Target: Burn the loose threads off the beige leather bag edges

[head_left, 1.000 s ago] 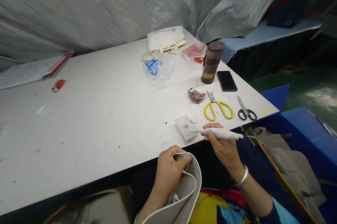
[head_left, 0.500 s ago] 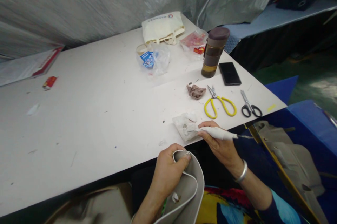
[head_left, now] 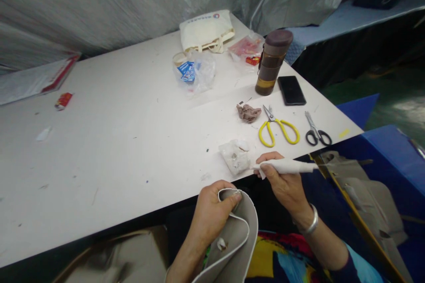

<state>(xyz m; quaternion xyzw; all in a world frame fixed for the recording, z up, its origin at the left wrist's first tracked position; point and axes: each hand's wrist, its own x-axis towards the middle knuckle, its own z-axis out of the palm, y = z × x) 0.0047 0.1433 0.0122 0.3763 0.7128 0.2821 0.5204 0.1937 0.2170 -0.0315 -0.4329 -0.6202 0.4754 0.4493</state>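
Taking the white pad (head_left: 234,155) as landmark, the left hand (head_left: 212,210) below and left of it remains closed, thumb against fingers, pinching the folded grey sheet (head_left: 250,225) at its upper edge; a small whitish scrap (head_left: 221,244) shows inside the fold. The right hand (head_left: 285,190), right of the pad, is curled firmly round a white-handled tool (head_left: 294,166); its tip, over the pad half a second ago, has drawn back to the pad's right edge, so that stroke appears finished, though I cannot tell whether tip and pad touch. Beyond the pad, to its left, a clear plastic bag (head_left: 206,70) holds a blue packet (head_left: 186,71); behind the pad, the cloth bag (head_left: 206,30) hides any contents; behind and rightward, the bottle (head_left: 274,55) shows an amber band, perhaps liquid. Far right, the blue bin (head_left: 388,150) holds grey pieces (head_left: 368,212).
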